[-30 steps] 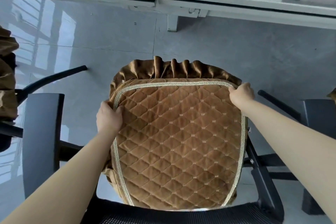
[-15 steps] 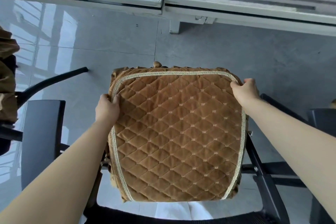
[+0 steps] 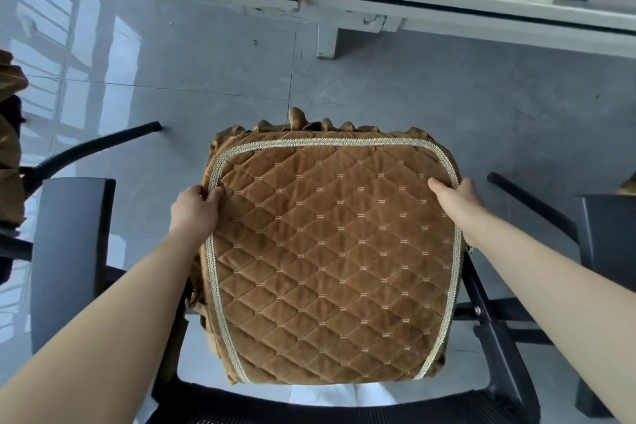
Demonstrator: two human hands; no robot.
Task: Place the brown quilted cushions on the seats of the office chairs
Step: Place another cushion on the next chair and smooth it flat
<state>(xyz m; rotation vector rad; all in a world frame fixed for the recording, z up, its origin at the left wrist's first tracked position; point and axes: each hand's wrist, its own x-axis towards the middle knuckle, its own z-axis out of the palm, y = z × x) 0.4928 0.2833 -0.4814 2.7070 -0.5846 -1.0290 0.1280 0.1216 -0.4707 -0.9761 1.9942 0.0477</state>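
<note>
A brown quilted cushion [image 3: 337, 262] with pale braid trim and a ruffled skirt lies flat over the seat of a black office chair [image 3: 488, 323], covering the seat from view. My left hand [image 3: 196, 210] pinches the cushion's left edge near the far corner. My right hand [image 3: 454, 196] grips the right edge near the far right corner. The chair's mesh backrest [image 3: 344, 410] runs along the bottom of the view, and its left armrest [image 3: 69, 251] stands left of the cushion.
More brown fabric [image 3: 10, 155] covers another chair at the far left edge. A third chair's armrest [image 3: 605, 231] stands at the right. Grey desks [image 3: 413, 0] with a white leg [image 3: 327, 41] run across the top. Glossy grey floor tiles lie between.
The cushion has been pulled down flat over the seat, its ruffle tucked over the far edge. Both hands slid along the side edges and still hold it.
</note>
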